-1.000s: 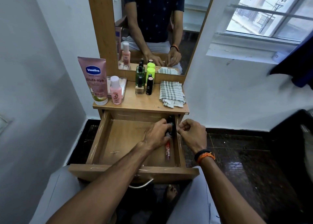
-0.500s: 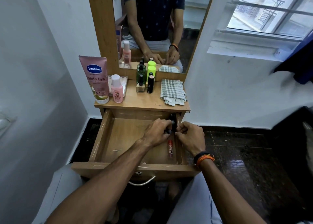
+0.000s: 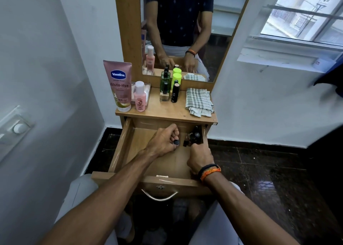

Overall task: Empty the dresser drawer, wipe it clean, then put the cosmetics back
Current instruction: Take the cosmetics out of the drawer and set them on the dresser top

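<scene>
Left hand (image 3: 163,142) fisted around dark-capped item (image 3: 176,142) (inside drawer (image 3: 118,148)); right hand (image 3: 200,159) grip unclear.

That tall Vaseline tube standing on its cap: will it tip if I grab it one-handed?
Probably tippy: the Vaseline tube stands tall on a narrow cap, near the dresser top's left edge. Its body looks like soft plastic, so it may give when squeezed. The pink bottle stands close beside it and could get knocked.

Left hand (image 3: 164,140) curled in a fist; right hand (image 3: 200,157) curled too, wrist banded; both forearms outstretched.
</scene>
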{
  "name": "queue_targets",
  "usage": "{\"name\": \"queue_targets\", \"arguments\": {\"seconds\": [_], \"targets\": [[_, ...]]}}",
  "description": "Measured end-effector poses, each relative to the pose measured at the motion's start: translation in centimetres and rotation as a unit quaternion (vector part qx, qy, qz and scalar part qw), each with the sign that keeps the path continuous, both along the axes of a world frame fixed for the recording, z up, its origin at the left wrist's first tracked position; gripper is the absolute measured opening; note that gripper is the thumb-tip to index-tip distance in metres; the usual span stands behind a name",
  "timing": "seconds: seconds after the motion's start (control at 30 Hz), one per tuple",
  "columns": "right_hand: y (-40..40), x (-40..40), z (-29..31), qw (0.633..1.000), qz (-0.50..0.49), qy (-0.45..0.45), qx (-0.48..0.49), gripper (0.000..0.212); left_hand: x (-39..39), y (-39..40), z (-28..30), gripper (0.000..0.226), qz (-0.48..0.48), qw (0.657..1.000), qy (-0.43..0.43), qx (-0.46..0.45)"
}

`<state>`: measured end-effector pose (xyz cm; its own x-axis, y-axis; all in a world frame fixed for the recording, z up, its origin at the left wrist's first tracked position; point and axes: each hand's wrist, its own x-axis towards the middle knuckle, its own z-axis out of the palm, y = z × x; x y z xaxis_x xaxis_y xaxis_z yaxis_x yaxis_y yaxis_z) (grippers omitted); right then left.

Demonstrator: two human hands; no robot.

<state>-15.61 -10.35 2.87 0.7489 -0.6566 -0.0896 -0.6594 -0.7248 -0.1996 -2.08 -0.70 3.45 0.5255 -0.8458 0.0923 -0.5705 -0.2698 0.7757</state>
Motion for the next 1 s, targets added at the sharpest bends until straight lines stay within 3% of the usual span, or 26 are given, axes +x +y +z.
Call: {"name": "queue_targets", "arguments": {"seconds": [0.27,0.43,0.53,0.63,0.8,1.0], "targets": [[0.4,0.6,-0.7,0.999,0.011,0.053,-0.005,0.013,0.6,1.3,-0.9,0.034,-0.001,1.0,0.009,0.017],[-0.2,0.1,-0.1,0.998,-0.013,-0.028,0.055,0.013,0.7,1.3,-1.3,0.029,0.0,1.0,0.002,0.03],[-0.8,-0.3,0.9,0.986,-0.035,-0.082,0.138,0.016,0.7,1.3,-1.5,0.026,0.007,0.999,-0.018,0.045],[-1.5,-0.8,2.2,0.949,-0.037,-0.148,0.277,0.002,0.6,1.2,-1.5,0.027,0.021,0.998,-0.02,0.062],[-2.1,-1.2,3.8,0.874,-0.048,-0.264,0.404,0.012,0.7,1.4,-1.4,0.027,0.033,0.997,-0.008,0.076],[-3.4,0.2,5.5,0.805,-0.081,-0.333,0.484,0.017,1.2,1.7,-0.3,0.024,0.039,0.999,-0.006,0.013]]}}
